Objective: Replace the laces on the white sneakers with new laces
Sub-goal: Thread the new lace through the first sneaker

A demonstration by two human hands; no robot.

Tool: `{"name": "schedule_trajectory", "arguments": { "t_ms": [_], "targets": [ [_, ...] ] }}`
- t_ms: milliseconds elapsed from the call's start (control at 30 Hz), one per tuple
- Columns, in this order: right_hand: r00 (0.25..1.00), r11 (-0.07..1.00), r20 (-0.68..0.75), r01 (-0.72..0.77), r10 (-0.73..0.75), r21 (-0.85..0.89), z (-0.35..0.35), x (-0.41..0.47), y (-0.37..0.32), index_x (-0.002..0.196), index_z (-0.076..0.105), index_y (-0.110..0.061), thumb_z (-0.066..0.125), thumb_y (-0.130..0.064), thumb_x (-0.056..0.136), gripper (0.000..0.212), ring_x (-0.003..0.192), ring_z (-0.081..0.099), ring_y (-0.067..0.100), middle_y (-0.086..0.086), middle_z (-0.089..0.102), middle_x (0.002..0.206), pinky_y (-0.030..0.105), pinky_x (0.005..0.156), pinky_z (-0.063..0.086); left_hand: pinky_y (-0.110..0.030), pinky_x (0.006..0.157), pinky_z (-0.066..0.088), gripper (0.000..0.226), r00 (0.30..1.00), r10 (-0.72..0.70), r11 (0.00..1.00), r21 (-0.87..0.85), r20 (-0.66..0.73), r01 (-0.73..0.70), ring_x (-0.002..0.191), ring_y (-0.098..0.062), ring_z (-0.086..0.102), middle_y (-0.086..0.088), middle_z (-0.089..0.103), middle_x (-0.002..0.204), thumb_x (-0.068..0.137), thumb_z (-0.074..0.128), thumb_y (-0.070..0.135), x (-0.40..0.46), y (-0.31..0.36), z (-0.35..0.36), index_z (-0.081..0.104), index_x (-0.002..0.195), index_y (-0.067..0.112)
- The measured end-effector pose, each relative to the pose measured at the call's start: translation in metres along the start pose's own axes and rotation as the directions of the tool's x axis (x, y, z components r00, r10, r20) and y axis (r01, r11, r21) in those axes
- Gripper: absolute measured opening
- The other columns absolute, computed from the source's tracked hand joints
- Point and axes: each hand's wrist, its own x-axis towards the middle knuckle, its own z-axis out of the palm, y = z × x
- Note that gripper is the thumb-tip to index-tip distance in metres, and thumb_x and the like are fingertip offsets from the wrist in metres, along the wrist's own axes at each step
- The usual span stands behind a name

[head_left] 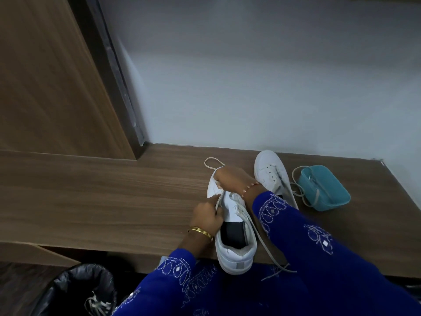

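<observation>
A white sneaker (235, 236) sits at the front edge of the wooden table (102, 201), with its heel sticking out a little over the edge and its toe pointing toward the wall. The left hand (208, 216) is on the left side of this shoe. Its fingers pinch a pale lace (257, 233) by the row of holes, and one finger points along the shoe's side. The right hand (232, 179) lies over the toe part of the shoe with its fingers curled down around it, so it holds the shoe in place. One loop of the lace pokes out past the toe, and a long end runs down the right side of the shoe and hangs off the front edge of the table.

The second white sneaker (273, 176) lies just to the right, nearer the back edge, partly under the right sleeve (319, 236). It has hardly any lace in its holes (only a bit near the top can be seen).

A small blue-green tub (328, 190) stands near the right edge of the table, with another pale lace (300, 190) draped over its rim and onto the wood.

Below the table, at the left, is a bin with a black bag (77, 290) with some pale laces (98, 305) inside it.
</observation>
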Motion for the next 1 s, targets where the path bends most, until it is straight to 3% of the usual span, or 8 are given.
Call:
{"name": "schedule_trajectory", "arguments": {
  "t_ms": [233, 333, 433, 567, 633, 700, 867, 1000],
  "targets": [
    [0.999, 0.99, 0.042, 0.02, -0.014, -0.137, -0.003, 0.003, -0.007, 0.059, 0.041, -0.013, 0.042, 0.004, 0.087, 0.033, 0.078, 0.05, 0.025, -0.002, 0.04, 0.064, 0.029, 0.068, 0.037, -0.028, 0.069, 0.038, 0.059, 0.999, 0.027, 0.999, -0.032, -0.04, -0.028, 0.089, -0.035, 0.061, -0.018, 0.069, 0.097, 0.071, 0.033, 0.029, -0.001, 0.0, 0.0, 0.059, 0.121, 0.013],
    [0.998, 0.99, 0.037, 0.062, -0.058, -0.124, -0.004, 0.005, -0.015, 0.093, 0.064, -0.001, 0.04, 0.003, 0.089, 0.024, 0.095, 0.06, 0.029, 0.006, 0.053, 0.082, 0.03, 0.069, 0.04, -0.028, 0.066, 0.034, 0.056, 0.998, 0.04, 0.998, -0.036, -0.05, -0.041, 0.089, -0.036, 0.061, -0.018, 0.069, 0.096, 0.071, 0.033, 0.029, -0.002, 0.003, -0.002, 0.062, 0.116, 0.012],
    [0.994, 0.966, 0.07, 0.097, -0.083, -0.241, -0.015, -0.011, -0.022, 0.114, 0.059, 0.001, 0.037, 0.002, 0.094, 0.03, 0.113, 0.057, 0.029, 0.015, 0.061, 0.114, 0.034, 0.082, 0.044, -0.023, 0.06, 0.024, 0.052, 0.997, 0.032, 0.998, -0.048, -0.072, -0.035, 0.084, -0.037, 0.06, -0.02, 0.069, 0.091, 0.072, 0.033, 0.027, -0.004, 0.007, -0.002, 0.064, 0.107, 0.006],
    [0.961, 0.881, 0.151, 0.274, -0.233, -0.386, -0.049, -0.045, -0.035, 0.133, 0.042, 0.004, 0.03, -0.002, 0.099, 0.037, 0.131, 0.039, 0.032, 0.022, 0.043, 0.139, 0.033, 0.103, 0.029, -0.024, 0.057, 0.023, 0.046, 0.995, -0.023, 0.997, -0.082, -0.098, 0.015, 0.079, -0.038, 0.059, -0.022, 0.067, 0.084, 0.071, 0.032, 0.025, -0.005, 0.009, 0.0, 0.064, 0.095, 0.001],
    [0.978, 0.946, 0.158, 0.174, -0.134, -0.275, -0.022, -0.022, -0.023, 0.098, 0.061, 0.003, 0.04, 0.002, 0.093, 0.022, 0.107, 0.056, 0.033, 0.022, 0.061, 0.102, 0.037, 0.084, 0.045, -0.024, 0.059, 0.025, 0.048, 0.993, -0.045, 0.995, -0.093, -0.108, 0.035, 0.08, -0.038, 0.06, -0.022, 0.068, 0.086, 0.072, 0.033, 0.026, -0.005, 0.007, 0.0, 0.065, 0.098, 0.003],
    [0.985, 0.987, 0.121, 0.136, -0.125, -0.085, -0.009, 0.004, -0.008, 0.059, 0.049, -0.008, 0.049, 0.005, 0.083, 0.027, 0.077, 0.052, 0.026, 0.008, 0.048, 0.064, 0.027, 0.059, 0.038, -0.025, 0.061, 0.028, 0.051, 0.992, -0.057, 0.994, -0.095, -0.115, 0.046, 0.082, -0.039, 0.061, -0.023, 0.068, 0.086, 0.072, 0.033, 0.028, -0.005, 0.004, 0.001, 0.065, 0.102, 0.003],
    [0.997, 0.973, -0.062, 0.068, -0.055, 0.22, 0.005, -0.001, 0.014, 0.079, 0.068, -0.005, 0.054, -0.001, 0.082, 0.015, 0.087, 0.059, 0.023, 0.008, 0.064, 0.086, 0.019, 0.067, 0.033, -0.026, 0.06, 0.026, 0.053, 0.99, -0.061, 0.992, -0.118, -0.13, 0.046, 0.08, -0.041, 0.06, -0.027, 0.066, 0.083, 0.071, 0.034, 0.027, -0.005, 0.004, -0.002, 0.064, 0.098, -0.007],
    [0.998, 0.961, -0.042, 0.063, -0.053, 0.27, 0.009, -0.002, 0.009, 0.096, 0.069, 0.002, 0.051, 0.0, 0.086, 0.021, 0.101, 0.06, 0.025, 0.014, 0.067, 0.106, 0.021, 0.073, 0.035, -0.025, 0.06, 0.027, 0.052, 0.989, -0.07, 0.99, -0.132, -0.133, 0.052, 0.081, -0.04, 0.06, -0.026, 0.067, 0.085, 0.071, 0.034, 0.027, -0.007, 0.006, -0.002, 0.064, 0.099, -0.004]
  ]
}}
